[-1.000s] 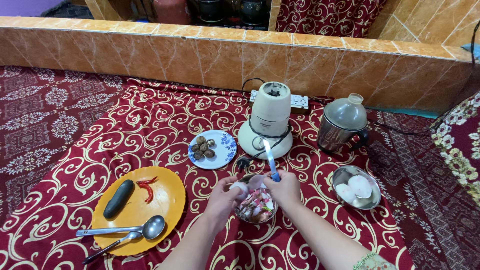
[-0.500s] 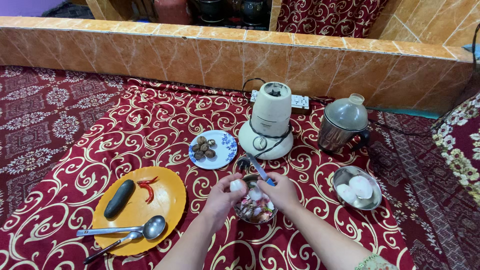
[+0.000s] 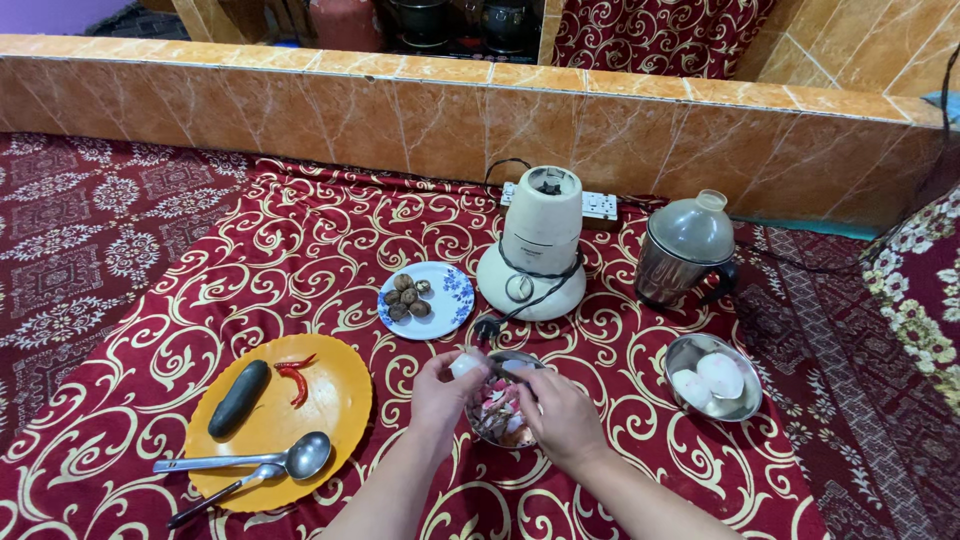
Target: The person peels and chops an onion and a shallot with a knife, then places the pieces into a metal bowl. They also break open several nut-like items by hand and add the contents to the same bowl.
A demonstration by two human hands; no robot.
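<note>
Onion (image 3: 466, 365), small, peeled, smooth and likely slippery, is pinched in the left hand (image 3: 440, 395) fingertips above the steel bowl (image 3: 500, 410) of peelings. Whether the right hand (image 3: 555, 415), curled over the bowl, grips anything cannot be told. Beyond is seen a blender base (image 3: 535, 250).

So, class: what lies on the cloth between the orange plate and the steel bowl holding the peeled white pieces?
In the head view, between the orange plate and that steel bowl sits a small steel bowl of peelings, with the left hand and right hand over it.
</note>
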